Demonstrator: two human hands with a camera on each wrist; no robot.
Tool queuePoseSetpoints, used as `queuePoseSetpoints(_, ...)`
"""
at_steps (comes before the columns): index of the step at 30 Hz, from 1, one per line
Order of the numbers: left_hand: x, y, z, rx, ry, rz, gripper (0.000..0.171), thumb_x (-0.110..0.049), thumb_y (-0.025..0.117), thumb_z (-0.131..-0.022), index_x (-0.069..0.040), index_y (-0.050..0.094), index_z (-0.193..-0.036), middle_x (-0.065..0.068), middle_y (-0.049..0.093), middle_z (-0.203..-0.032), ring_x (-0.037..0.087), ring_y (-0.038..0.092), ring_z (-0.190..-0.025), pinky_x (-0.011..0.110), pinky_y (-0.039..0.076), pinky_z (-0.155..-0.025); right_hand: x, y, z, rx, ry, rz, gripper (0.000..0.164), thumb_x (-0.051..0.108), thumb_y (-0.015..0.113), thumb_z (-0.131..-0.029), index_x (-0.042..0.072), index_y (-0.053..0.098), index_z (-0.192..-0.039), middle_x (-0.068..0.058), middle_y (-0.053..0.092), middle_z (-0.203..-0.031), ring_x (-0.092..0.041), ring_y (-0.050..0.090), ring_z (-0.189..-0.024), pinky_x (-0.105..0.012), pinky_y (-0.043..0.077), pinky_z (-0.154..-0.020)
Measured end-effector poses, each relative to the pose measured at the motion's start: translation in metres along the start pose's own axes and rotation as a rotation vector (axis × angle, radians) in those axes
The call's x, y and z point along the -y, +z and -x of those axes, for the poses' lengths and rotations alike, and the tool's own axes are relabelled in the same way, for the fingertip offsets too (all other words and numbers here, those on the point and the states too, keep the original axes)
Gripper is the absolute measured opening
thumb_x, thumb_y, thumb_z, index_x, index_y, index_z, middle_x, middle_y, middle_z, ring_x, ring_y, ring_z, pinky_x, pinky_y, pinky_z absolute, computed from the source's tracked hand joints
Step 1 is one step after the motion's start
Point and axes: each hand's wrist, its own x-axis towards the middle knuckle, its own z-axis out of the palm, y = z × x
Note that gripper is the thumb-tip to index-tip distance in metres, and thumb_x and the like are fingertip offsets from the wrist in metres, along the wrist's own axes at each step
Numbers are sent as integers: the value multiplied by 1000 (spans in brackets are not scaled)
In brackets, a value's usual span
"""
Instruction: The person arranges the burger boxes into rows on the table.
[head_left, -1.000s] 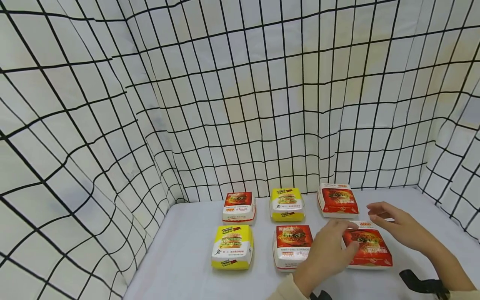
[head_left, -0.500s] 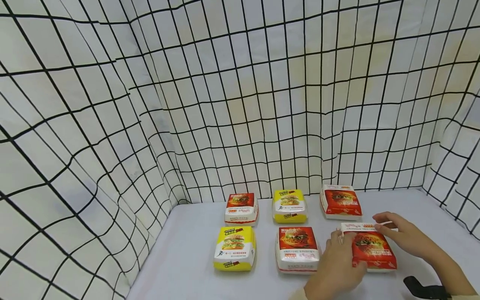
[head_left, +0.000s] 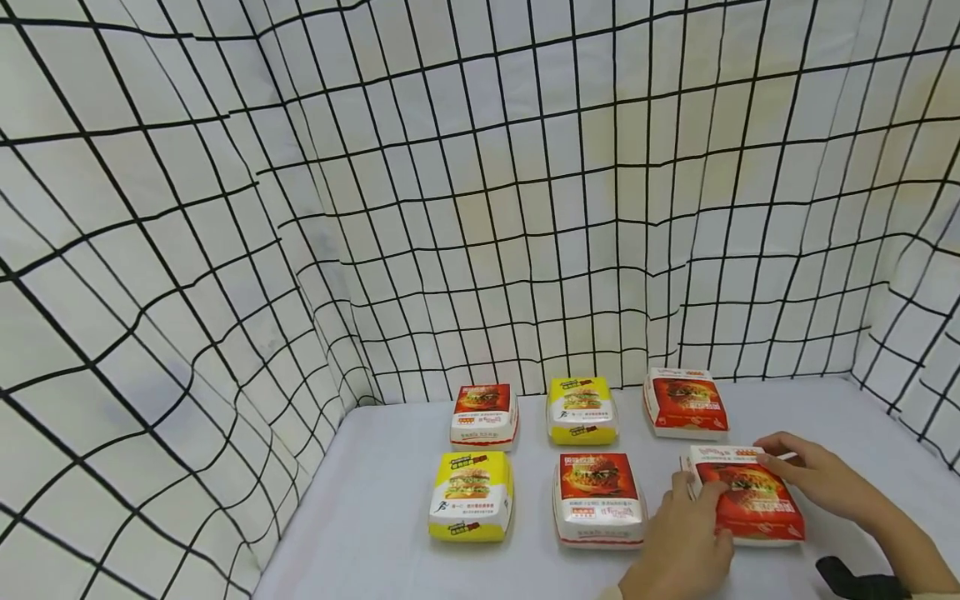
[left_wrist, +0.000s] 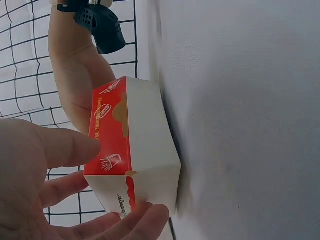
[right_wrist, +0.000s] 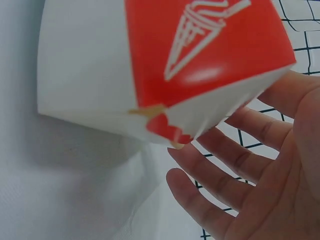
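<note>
A red and white burger box [head_left: 750, 496] lies on the white table at the front right, between both hands. My left hand [head_left: 686, 542] holds its left side; in the left wrist view the thumb [left_wrist: 75, 147] lies at the edge of the red lid and fingertips touch the white side below. My right hand [head_left: 821, 479] is at the back right corner, its thumb by the lid's edge. In the right wrist view its fingers [right_wrist: 220, 175] are spread and nearly straight beside the box, and the lower fingertips are apart from it. The box hides the right thumb there.
More burger boxes stand nearby: a red-and-white one [head_left: 600, 500] just left of my left hand, a yellow one [head_left: 471, 496] farther left, and behind them a red-white [head_left: 484, 417], a yellow [head_left: 582, 411] and a red [head_left: 686, 403] box. A black-gridded white curtain [head_left: 487, 208] encloses the table.
My left hand has moved right, from over the front middle box to the left side of the right-hand burger box. My right hand has come closer to that box's back corner.
</note>
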Motion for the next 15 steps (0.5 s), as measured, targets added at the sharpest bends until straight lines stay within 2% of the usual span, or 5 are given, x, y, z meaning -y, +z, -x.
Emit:
queuePoseSetpoints(6, 1, 1, 0, -56, 23, -25, 39, -33, 73, -93, -41, 60, -128, -9, 51, -124, 4, 58, -91, 25, 50, -73, -4, 1, 1, 24, 11, -24, 48, 35, 49, -108, -4, 53, -135, -24, 64, -127, -26, 64, -104, -41, 56, -78)
queuePoseSetpoints(11, 2, 2, -2, -78, 29, -23, 36, -33, 75, -92, -40, 62, -125, -10, 51, -116, 3, 57, -84, 23, 49, -71, -7, -2, 1, 53, -1, -22, 48, 34, 49, -108, -5, 53, -136, -29, 61, -129, -28, 64, -106, -44, 58, -79)
queuePoseSetpoints(15, 2, 2, -5, -76, -9, 18, 35, -31, 76, -91, -40, 62, -122, -11, 51, -111, 3, 57, -82, 24, 49, -69, -8, -5, 1, 64, -7, -6, 47, 33, 49, -108, -5, 53, -135, -29, 60, -127, -28, 64, -105, -45, 58, -79)
